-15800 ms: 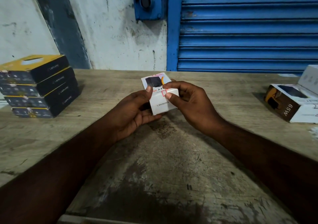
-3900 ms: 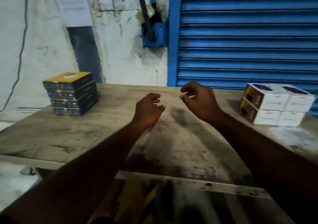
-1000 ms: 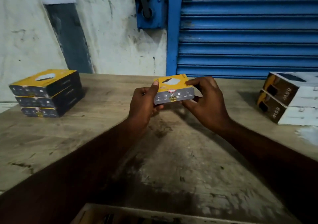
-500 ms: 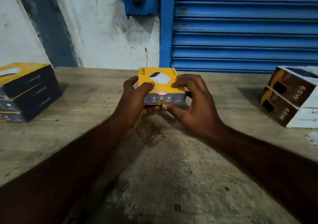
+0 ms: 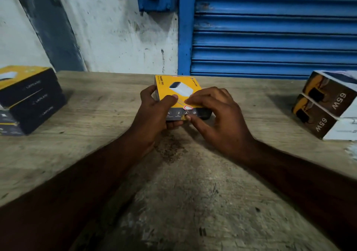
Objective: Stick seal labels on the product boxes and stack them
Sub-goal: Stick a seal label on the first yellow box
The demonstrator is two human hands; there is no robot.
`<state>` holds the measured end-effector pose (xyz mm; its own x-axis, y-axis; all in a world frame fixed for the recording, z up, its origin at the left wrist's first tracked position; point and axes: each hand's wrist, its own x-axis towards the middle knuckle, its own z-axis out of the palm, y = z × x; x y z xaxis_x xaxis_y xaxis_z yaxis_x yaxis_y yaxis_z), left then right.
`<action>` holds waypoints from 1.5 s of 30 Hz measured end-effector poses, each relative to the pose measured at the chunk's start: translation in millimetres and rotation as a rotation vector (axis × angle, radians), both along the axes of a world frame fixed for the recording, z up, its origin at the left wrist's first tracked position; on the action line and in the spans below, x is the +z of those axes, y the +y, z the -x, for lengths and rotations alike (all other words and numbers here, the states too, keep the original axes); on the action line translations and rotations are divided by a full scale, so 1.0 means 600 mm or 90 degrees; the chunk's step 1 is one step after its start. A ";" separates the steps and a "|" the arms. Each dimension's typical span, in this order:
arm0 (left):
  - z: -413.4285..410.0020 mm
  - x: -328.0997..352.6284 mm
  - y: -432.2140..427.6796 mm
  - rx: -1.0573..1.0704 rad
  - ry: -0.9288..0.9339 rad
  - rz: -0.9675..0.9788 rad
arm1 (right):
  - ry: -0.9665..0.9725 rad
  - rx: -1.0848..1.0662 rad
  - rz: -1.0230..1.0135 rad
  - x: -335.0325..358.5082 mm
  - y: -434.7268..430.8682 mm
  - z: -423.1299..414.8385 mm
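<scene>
Over the middle of the tabletop (image 5: pixel 100 115), a bit nearer its far edge, a person holds a yellow box (image 5: pixel 179 90) in both hands. The box has a yellow top with a picture of a white thing on it, and a dark side that faces the person.

The left hand (image 5: pixel 154 113) grips the left end of the box. Its fingers (image 5: pixel 147 93) curl round the far left side, some fingers peek out from under the box, and the thumb lies flat on the yellow top. So the box is lifted off the tabletop.

The right hand (image 5: pixel 218 115) is at the near right part of the box. Its fingers are bent and close together. The first finger presses down on the yellow top and the thumb pushes on the dark side. Between them sits a small seal label (image 5: pixel 187 108), white with a red rim, folded over the near top edge of the box. The hand pinches it there.

At the left edge of the tabletop stands a stack of dark boxes (image 5: pixel 32 100) with a yellow top, well apart from the hands. At the right edge stands a stack of brown and white boxes (image 5: pixel 326 106), two high, with "65W" on their sides.

Behind the far edge are a blue shutter (image 5: pixel 270 28) and a dirty white wall (image 5: pixel 119 28).
</scene>
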<state>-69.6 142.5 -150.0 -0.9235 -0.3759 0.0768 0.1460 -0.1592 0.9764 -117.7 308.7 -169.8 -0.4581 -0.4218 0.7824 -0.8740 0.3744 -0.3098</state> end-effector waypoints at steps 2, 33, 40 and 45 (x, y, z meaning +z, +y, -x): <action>-0.003 0.002 0.005 -0.004 0.006 -0.014 | -0.007 0.001 0.009 0.001 0.000 -0.002; -0.009 -0.001 0.021 0.008 -0.010 -0.071 | 0.029 0.000 0.045 0.010 -0.001 -0.013; -0.008 -0.001 0.022 0.004 -0.004 -0.074 | 0.030 -0.001 0.033 0.013 0.000 -0.014; -0.005 -0.002 0.005 0.011 -0.021 -0.010 | 0.001 0.011 0.046 0.016 0.002 -0.018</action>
<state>-66.7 145.5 -151.1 -0.9187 -0.3928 0.0405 0.1166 -0.1719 0.9782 -106.9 309.9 -160.0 -0.4500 -0.3717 0.8120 -0.8807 0.3354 -0.3345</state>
